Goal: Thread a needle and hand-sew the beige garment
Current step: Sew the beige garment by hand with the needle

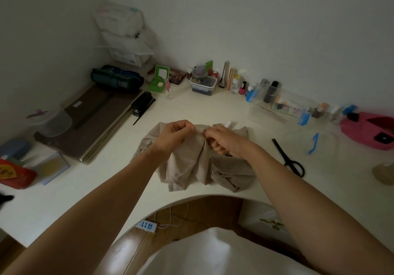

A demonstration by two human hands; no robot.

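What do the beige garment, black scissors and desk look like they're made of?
The beige garment: thin woven cloth, matte, likely cotton or linen; it bunches in soft creases. The black scissors: all matte black, so probably plastic handles and coated metal blades. The desk: smooth cream surface, likely laminate or painted board.

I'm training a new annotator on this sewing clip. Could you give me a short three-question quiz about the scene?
1. True or false: the black scissors lie on the table, right of the beige garment, touched by neither hand.
2. The left hand and right hand pinch the garment at its: A) near edge B) far edge C) overhanging part.
3. Which hand is nearer the scissors?
Key: 1 true; 2 B; 3 right.
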